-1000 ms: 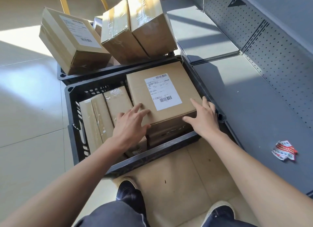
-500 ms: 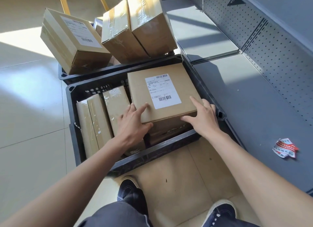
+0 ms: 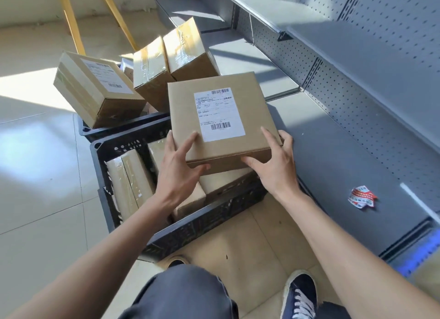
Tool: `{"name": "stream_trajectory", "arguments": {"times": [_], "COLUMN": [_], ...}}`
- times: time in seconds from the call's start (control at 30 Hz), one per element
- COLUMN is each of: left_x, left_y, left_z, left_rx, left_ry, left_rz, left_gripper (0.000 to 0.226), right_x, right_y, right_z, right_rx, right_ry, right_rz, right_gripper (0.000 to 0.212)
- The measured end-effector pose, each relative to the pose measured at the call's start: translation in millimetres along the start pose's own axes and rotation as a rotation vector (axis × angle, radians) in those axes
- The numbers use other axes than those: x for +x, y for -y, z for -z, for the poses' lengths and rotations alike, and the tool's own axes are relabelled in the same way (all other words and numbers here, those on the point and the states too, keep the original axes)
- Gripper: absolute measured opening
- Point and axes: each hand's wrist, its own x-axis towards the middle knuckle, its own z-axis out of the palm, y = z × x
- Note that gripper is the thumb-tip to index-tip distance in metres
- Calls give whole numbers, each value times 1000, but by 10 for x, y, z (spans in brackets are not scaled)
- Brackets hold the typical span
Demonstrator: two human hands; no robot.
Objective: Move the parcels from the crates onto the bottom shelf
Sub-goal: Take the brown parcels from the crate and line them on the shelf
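**A:** Labelled parcel (image 3: pixel 221 121), the flat cardboard one with the white shipping label: where does it sit?

**B:** Between both hands, held above the near crate (image 3: pixel 190 230). The left hand (image 3: pixel 177 173) grips its near left corner, thumb curled along the front edge and fingers spread up the top face. The right hand (image 3: pixel 277 166) holds the near right corner, thumb pressed to the front edge, fingers lying along the top and right side.

**A:** Is it clear of the crate?

**B:** Its near edge hangs above another brown parcel (image 3: pixel 226 183) lying just under the right hand; whether the two touch, I cannot tell.

**A:** What lies beside the left hand?

**B:** Taped parcels (image 3: pixel 128 183) stand on edge in the crate, just left of the left wrist. Beyond the hands, a second crate (image 3: pixel 119 128) carries a labelled box (image 3: pixel 100 90) and two taped boxes (image 3: pixel 173 61) leaning together.

**A:** And the bottom shelf (image 3: pixel 333 156)?

**B:** Right of the right hand, grey metal. A crumpled red-and-white sticker (image 3: pixel 362 197) lies on it, well apart from the hand. Perforated back panel (image 3: pixel 371 109) rises behind it.
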Motion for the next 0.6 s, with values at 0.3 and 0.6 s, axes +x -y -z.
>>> {"name": "stream_trajectory", "arguments": {"times": [0.3, 0.6], "left_x": [-295, -780], "left_y": [-746, -1514], "left_z": [170, -86], "left_rx": [-31, -146], "left_ry": [86, 203], "left_rz": [-163, -361], "left_gripper": [83, 85], "right_x": [-624, -1385], "right_y": [217, 167], "right_z": [828, 1915], "right_rx": [-14, -103], "right_ry": [-173, -358], "right_rz": [-65, -126], "right_gripper": [85, 83]}}
